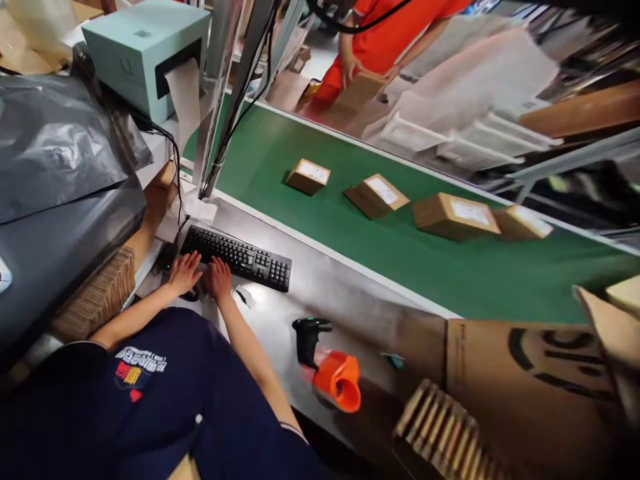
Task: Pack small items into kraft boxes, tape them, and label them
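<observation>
Beneath the fingers (pixel 192 260), the keyboard (pixel 239 257) is partly hidden.

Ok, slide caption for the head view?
Left hand and right hand at a black keyboard on a metal bench beside a green belt bearing labelled boxes.

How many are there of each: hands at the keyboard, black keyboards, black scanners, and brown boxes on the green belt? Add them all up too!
Hands at the keyboard: 2 (left hand, right hand)
Black keyboard: 1
Black scanner: 1
Brown boxes on the green belt: 4
Total: 8
</observation>
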`<state>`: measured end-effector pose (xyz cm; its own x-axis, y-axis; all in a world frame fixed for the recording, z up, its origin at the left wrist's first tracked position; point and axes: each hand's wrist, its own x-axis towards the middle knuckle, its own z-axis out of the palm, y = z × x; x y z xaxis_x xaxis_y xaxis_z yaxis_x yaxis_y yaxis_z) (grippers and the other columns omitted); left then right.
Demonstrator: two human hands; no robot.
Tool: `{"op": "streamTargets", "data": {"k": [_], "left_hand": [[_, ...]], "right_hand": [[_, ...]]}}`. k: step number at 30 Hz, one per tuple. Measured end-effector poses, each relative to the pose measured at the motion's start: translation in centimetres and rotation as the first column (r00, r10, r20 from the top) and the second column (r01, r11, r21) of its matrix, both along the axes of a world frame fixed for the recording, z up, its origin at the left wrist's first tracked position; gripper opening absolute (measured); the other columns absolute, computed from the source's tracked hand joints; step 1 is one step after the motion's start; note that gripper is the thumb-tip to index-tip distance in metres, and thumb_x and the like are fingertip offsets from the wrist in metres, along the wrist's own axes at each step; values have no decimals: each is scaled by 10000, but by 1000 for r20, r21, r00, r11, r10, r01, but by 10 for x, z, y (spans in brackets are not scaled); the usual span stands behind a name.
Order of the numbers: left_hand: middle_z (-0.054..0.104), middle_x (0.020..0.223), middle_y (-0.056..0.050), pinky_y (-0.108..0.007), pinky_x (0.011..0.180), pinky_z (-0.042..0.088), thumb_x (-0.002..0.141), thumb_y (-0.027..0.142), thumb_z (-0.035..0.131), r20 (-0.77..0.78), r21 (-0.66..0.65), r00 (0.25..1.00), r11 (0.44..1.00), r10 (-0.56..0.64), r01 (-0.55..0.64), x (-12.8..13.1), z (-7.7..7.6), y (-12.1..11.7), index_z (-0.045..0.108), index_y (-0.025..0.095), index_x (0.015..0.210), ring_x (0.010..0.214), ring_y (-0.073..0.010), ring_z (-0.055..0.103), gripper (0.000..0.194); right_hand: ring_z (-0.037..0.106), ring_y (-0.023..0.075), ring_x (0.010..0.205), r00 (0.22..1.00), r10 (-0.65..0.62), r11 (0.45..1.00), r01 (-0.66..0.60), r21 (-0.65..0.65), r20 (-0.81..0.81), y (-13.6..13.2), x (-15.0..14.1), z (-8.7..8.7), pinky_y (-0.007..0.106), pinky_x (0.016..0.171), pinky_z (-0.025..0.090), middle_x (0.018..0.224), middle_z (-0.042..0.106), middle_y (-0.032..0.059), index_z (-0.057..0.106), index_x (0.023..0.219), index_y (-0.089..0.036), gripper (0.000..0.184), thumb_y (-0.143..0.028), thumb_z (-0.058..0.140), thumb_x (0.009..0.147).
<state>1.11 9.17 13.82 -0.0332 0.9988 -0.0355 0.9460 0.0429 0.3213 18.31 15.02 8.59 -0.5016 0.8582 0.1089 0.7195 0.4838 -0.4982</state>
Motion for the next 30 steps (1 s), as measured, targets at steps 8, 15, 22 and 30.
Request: {"op": "streamTargets", "data": {"k": [8, 15, 22, 30], "left_hand": [[481, 1710, -143, -556, 1280, 361, 1048, 341, 479, -47, -48, 998, 998, -34, 31, -10, 0, 36, 457, 176, 1646, 1583, -340, 423, 620], [432, 1737, -156, -559, 1279, 359, 1008, 263, 502, -52, -68, 998, 997, -39, 35, -15, -1, 40, 433, 158, 1661, 1604, -337, 398, 665], [519, 1683, -129, -540, 1250, 423, 1021, 221, 438, -76, 102, 996, 994, -40, 48, -10, -39, 37, 506, 190, 1626, 1563, -324, 477, 609], [550, 1663, -73, -584, 1226, 476, 993, 234, 414, -42, 220, 999, 975, 31, -21, -11, -136, 59, 561, 309, 1586, 1555, -313, 506, 616]], "right_hand": [[474, 309, 1561, 1000, -6, 1000, 6, -12, 6, 14, -17, 8, 574, 1296, 354, 1605, 601, 189, 677, 1290, -166, 306, -221, 566, 1010], [476, 303, 1562, 999, 13, 997, -17, -77, -51, 22, -24, 11, 572, 1320, 339, 1572, 632, 191, 652, 1332, -137, 370, -152, 567, 973], [707, 326, 1353, 977, -93, 972, 130, 193, -191, 0, -14, -26, 619, 1121, 610, 1433, 746, 145, 573, 1538, -264, 601, -187, 471, 951], [797, 363, 1076, 951, -47, 919, 161, 359, -305, 11, 10, -78, 671, 730, 747, 1389, 695, -169, -103, 1606, -658, 1163, -264, 509, 699]]}}
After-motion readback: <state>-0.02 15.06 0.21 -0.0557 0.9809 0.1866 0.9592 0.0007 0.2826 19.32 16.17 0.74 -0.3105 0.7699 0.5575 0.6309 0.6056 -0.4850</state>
